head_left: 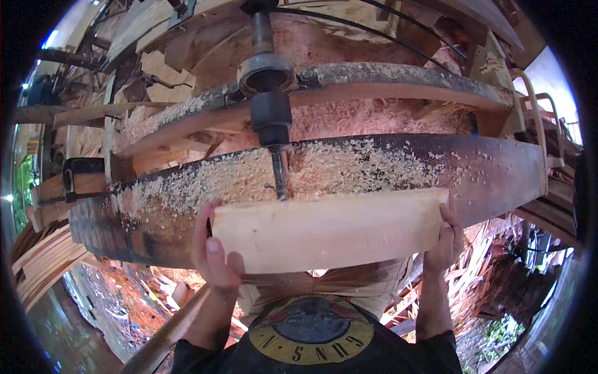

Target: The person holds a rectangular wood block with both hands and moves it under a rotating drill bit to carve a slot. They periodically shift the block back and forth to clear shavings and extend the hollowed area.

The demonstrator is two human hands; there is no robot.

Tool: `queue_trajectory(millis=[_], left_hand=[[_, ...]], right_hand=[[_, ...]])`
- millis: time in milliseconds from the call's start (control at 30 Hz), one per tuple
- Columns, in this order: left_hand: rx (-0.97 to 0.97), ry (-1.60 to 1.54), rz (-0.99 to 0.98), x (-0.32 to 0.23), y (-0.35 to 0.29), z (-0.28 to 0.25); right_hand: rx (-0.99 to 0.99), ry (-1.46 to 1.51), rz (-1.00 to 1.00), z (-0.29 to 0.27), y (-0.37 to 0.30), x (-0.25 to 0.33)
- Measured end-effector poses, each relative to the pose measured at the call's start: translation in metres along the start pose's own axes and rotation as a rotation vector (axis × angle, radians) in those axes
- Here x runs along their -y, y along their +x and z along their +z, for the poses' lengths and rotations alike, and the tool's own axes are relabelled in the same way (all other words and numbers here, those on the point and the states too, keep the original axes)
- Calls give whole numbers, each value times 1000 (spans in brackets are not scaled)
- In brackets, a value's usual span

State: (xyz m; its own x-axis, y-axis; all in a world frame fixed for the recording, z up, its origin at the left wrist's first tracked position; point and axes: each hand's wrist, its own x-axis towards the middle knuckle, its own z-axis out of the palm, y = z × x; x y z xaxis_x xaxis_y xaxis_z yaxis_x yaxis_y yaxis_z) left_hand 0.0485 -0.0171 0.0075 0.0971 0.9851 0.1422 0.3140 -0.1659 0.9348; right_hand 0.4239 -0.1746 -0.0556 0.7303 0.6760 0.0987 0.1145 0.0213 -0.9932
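Observation:
A pale wooden board (330, 230) lies crosswise between my hands, its near side overhanging the edge of the dark bench plank. My left hand (218, 254) grips the board's left end, thumb on the top face and fingers along the end. At the opposite end, my right hand (443, 234) is closed round the right edge, its fingers partly hidden by the wood. Just beyond the board's far edge is the tip of a dark metal drill bit (278, 174), held in a black chuck (270, 113). Whether the bit touches the board I cannot tell.
Wood chips cover much of the dark bench plank (498, 168). Behind it runs a wooden rail (398, 87) dusted with shavings. Stacked wood strips (50, 268) lie at the left, and wood scraps (473, 280) litter the ground at the right. A pale chair frame (536, 118) stands far right.

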Motion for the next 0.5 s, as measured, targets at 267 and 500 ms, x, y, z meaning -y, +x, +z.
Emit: queue_trajectory(millis=[267,500], left_hand=[[-31,38,17,-1,-12,1],[-39,-52,-70,2,12,1]], right_hand=[[-38,-247,167,2,8,13],[32,-455,-171,3,7,5]])
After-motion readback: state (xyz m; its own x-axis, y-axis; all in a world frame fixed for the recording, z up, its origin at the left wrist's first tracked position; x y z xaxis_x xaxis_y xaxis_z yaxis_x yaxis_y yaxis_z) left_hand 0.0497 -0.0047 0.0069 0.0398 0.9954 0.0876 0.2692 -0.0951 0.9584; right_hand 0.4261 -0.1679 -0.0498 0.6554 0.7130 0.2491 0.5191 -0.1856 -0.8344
